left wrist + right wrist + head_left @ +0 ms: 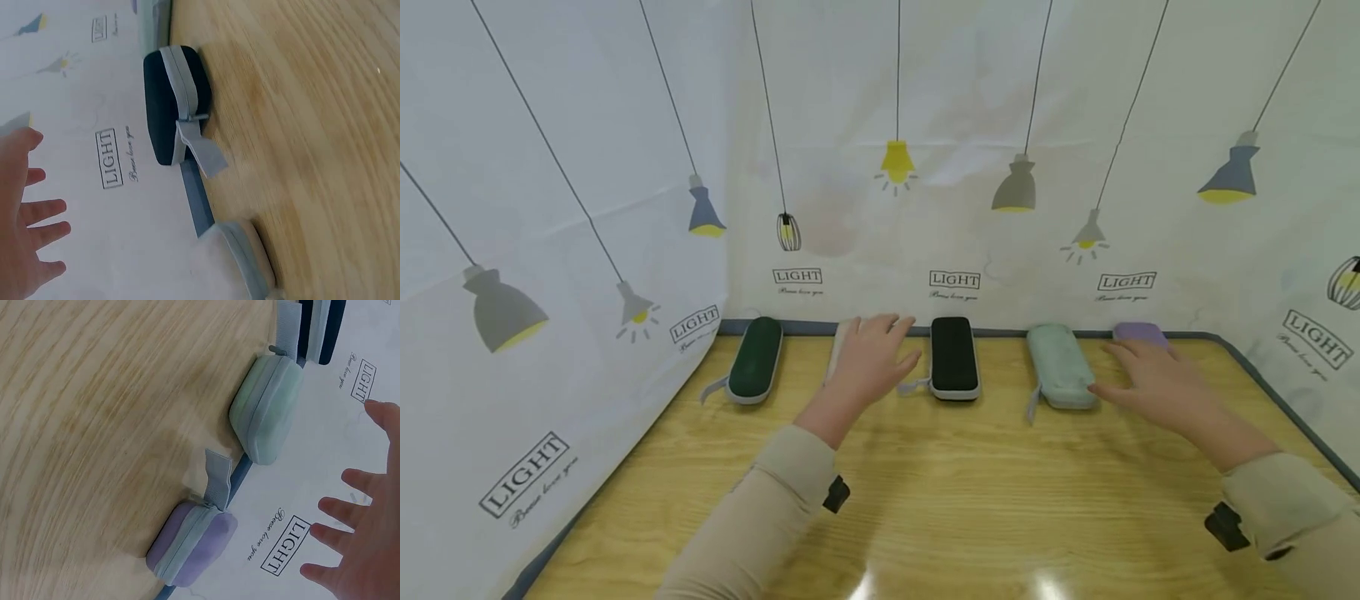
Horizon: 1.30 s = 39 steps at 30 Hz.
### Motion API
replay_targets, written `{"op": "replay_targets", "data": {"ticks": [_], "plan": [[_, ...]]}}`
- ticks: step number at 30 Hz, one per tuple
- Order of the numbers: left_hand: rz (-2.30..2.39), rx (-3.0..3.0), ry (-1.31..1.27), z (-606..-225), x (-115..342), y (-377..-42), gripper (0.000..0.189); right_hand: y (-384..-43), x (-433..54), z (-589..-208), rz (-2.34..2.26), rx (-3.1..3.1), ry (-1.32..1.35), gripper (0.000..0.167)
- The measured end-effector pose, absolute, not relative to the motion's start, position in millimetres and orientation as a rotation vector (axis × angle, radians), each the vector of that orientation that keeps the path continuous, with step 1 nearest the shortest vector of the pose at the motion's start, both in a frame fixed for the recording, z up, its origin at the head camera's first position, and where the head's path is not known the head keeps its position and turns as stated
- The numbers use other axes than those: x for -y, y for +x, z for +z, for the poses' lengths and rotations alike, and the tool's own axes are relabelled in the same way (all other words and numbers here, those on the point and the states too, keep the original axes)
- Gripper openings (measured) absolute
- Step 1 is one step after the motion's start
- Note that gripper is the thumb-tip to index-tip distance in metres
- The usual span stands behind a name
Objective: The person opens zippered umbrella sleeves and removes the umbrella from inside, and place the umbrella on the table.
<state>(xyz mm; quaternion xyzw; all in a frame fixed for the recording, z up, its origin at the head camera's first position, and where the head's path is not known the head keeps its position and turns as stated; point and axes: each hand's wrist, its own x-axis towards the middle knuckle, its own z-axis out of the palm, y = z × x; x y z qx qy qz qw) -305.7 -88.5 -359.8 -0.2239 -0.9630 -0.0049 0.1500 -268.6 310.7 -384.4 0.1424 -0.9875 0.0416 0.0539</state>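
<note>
Zippered cases lie in a row along the back of the table. My left hand (pixel 872 354) is over the white case (pixel 835 350), hiding most of it in the head view; its fingers are spread and hold nothing. Just right of that hand lies the black case (pixel 953 357), its grey pull tab (pixel 203 150) hanging off the zipper. My right hand (pixel 1157 387), fingers also apart and gripping nothing, partly covers the purple case (pixel 1138 332). Its thumb overlaps the edge of the mint-green case (pixel 1058 362) in the head view. At the far left is a dark green case (pixel 756 358).
A white sheet printed with lamps and the word LIGHT (pixel 955 280) rises behind the row and along both sides. Dark blue edging (pixel 1255 367) borders the wood-grain table (pixel 970 492). Black straps or mounts (pixel 1227 527) show at the cuffs.
</note>
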Motion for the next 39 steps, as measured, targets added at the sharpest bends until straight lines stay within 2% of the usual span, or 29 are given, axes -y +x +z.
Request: {"op": "replay_targets", "data": {"ticks": [9, 23, 39], "plan": [[0.044, 2.675, -0.783, -363.1, 61.8, -295.1, 0.04, -276.2, -323.7, -393.6, 0.082, 3.035, 0.412, 0.084], [0.237, 2.714, -0.891, -369.2, 23.2, -276.9, 0.044, -289.3, -366.2, -416.5, 0.016, 3.123, 0.432, 0.078], [0.247, 2.635, -1.037, -386.8, -2.1, -267.2, 0.04, -301.4, -382.4, -420.8, 0.177, 3.163, 0.432, 0.074]]}}
